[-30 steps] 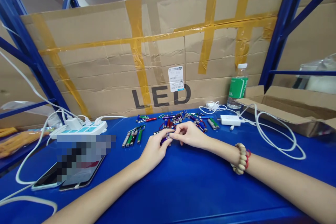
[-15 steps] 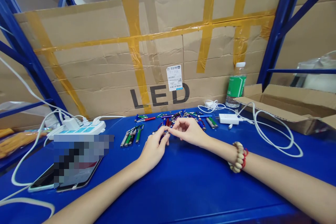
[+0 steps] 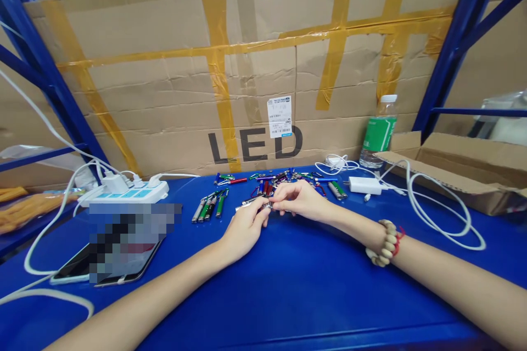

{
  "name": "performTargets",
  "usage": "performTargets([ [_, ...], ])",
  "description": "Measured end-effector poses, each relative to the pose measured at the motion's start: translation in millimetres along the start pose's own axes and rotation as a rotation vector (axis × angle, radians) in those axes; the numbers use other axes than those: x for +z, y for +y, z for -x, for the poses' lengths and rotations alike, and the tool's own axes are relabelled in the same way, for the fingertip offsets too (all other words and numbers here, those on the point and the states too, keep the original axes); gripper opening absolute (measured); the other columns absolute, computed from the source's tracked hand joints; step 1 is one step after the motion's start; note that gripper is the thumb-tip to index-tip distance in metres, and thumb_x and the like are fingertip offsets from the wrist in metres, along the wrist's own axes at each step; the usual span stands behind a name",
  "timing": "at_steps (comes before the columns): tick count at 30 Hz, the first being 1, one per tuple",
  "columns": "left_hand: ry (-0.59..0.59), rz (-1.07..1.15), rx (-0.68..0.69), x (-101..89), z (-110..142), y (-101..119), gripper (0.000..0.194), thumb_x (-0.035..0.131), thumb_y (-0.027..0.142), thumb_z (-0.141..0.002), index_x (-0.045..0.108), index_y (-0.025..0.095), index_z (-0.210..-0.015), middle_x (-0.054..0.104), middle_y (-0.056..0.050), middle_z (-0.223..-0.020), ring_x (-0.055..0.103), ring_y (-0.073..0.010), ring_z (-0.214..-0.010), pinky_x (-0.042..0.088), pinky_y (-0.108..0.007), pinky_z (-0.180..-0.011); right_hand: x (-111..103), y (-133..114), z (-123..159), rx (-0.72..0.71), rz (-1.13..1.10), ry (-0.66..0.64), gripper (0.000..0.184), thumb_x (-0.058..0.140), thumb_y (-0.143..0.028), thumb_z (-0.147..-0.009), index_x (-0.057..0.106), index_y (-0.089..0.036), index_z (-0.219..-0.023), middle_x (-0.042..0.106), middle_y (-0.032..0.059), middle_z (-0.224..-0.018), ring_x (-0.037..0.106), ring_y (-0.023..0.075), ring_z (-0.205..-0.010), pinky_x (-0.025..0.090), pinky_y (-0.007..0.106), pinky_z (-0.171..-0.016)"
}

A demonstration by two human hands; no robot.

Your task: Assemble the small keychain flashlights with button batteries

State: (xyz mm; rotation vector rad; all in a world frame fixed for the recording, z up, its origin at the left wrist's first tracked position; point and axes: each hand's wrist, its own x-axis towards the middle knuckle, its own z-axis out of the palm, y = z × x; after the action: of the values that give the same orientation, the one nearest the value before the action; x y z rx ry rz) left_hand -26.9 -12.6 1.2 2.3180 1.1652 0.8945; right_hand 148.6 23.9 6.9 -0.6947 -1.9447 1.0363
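My left hand is closed on a small silver metal tube, mostly hidden by the fingers. At the tube's right end, the thumb and fingertips of my right hand are pinched on a small part too hidden to name. Just behind both hands lies a pile of small coloured metal tubes with clips, which look like keychain flashlights. Left of my left hand, several such tubes in silver, green and black lie side by side. A silver and green pair lies right of my right hand.
On the left are a white power strip with plugs and cables, and two phone-like devices, partly blurred out. At the right stand a green-labelled bottle, a white charger with looped cable and an open carton. Taped cardboard stands behind.
The view has shifted slightly, so the scene sits a little further right. Both hands stay together at the pile's front; my right fingertips have come lower on the silver piece.
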Motion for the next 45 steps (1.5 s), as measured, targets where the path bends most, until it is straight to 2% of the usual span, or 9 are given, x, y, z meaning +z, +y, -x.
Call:
performTargets([
  [5, -0.022, -0.007, 0.008, -0.1, 1.5, -4.8, 0.019, 0.033, 0.026, -0.087, 0.046, 0.020, -0.075, 0.055, 0.003, -0.065, 0.051, -0.0132, -0.066, 0.039, -0.025, -0.070, 3.8, -1.7, 1.0, 0.016, -0.004, 0.020, 0.025, 0.071, -0.037, -0.062, 0.064, -0.013, -0.061, 0.057, 0.0008, -0.069, 0.054, 0.0066, -0.050, 0.039, 0.016, -0.036],
  [9, -0.032, 0.004, 0.018, 0.5, 2.5, -6.6, 0.012, 0.035, 0.024, -0.086, 0.043, 0.020, -0.078, 0.056, 0.002, -0.068, 0.053, -0.0143, -0.068, 0.040, -0.026, -0.069, 4.1, -2.2, 1.3, -0.006, 0.044, 0.021, 0.026, 0.071, -0.036, -0.062, 0.062, -0.013, -0.057, 0.056, -0.0007, -0.060, 0.052, 0.0073, -0.050, 0.043, 0.019, -0.045],
  [16, -0.025, -0.009, 0.032, 1.4, 3.0, -6.1, 0.010, 0.037, 0.021, -0.086, 0.040, 0.021, -0.076, 0.059, 0.001, -0.072, 0.055, -0.0152, -0.071, 0.041, -0.027, -0.070, 2.2, -0.1, 2.5, 0.060, 0.050, -0.011, 0.027, 0.071, -0.037, -0.060, 0.059, -0.013, -0.057, 0.059, 0.0000, -0.058, 0.055, 0.0098, -0.055, 0.046, 0.023, -0.055],
  [24, 0.077, 0.052, 0.031, 2.4, 4.3, -3.2, 0.007, 0.044, 0.022, -0.084, 0.042, 0.021, -0.077, 0.063, 0.000, -0.076, 0.059, -0.0161, -0.072, 0.043, -0.024, -0.064, 10.6, -7.3, 4.3, 0.135, -0.021, 0.055, 0.035, 0.071, -0.044, -0.059, 0.056, -0.014, -0.054, 0.058, -0.0011, -0.050, 0.051, 0.0070, -0.044, 0.041, 0.019, -0.044],
  [29, 0.106, 0.101, 0.052, 1.5, 3.3, -0.2, 0.002, 0.045, 0.020, -0.084, 0.047, 0.020, -0.084, 0.065, -0.001, -0.081, 0.061, -0.0158, -0.076, 0.044, -0.024, -0.068, 12.8, -9.4, 3.5, 0.200, -0.032, 0.081, 0.034, 0.073, -0.043, -0.056, 0.057, -0.013, -0.056, 0.059, -0.0002, -0.051, 0.051, 0.0072, -0.044, 0.036, 0.017, -0.039],
  [33, 0.111, 0.110, 0.033, 0.5, 2.1, 1.4, 0.011, 0.045, 0.019, -0.084, 0.051, 0.019, -0.094, 0.066, -0.002, -0.083, 0.062, -0.0161, -0.077, 0.045, -0.025, -0.071, 12.9, -6.2, 3.1, 0.209, -0.046, 0.087, 0.032, 0.074, -0.040, -0.057, 0.058, -0.012, -0.058, 0.058, -0.0014, -0.049, 0.050, 0.0062, -0.042, 0.036, 0.016, -0.038],
  [39, 0.083, 0.036, 0.049, -1.1, 1.3, 2.9, 0.021, 0.043, 0.018, -0.085, 0.058, 0.021, -0.100, 0.065, -0.002, -0.102, 0.061, -0.0168, -0.085, 0.044, -0.025, -0.076, 13.3, -2.3, 3.1, 0.192, -0.002, 0.105, 0.031, 0.074, -0.039, -0.057, 0.060, -0.012, -0.058, 0.057, -0.0016, -0.047, 0.048, 0.0057, -0.040, 0.035, 0.016, -0.038],
  [45, 0.070, -0.005, -0.031, -0.6, 0.7, 2.0, 0.023, 0.039, 0.024, -0.087, 0.058, 0.022, -0.099, 0.064, 0.001, -0.073, 0.059, -0.0151, -0.071, 0.043, -0.024, -0.069, 12.0, -1.0, 2.6, 0.128, 0.080, 0.142, 0.033, 0.071, -0.043, -0.060, 0.060, -0.012, -0.056, 0.055, -0.0019, -0.046, 0.047, 0.0061, -0.039, 0.036, 0.017, -0.039],
])
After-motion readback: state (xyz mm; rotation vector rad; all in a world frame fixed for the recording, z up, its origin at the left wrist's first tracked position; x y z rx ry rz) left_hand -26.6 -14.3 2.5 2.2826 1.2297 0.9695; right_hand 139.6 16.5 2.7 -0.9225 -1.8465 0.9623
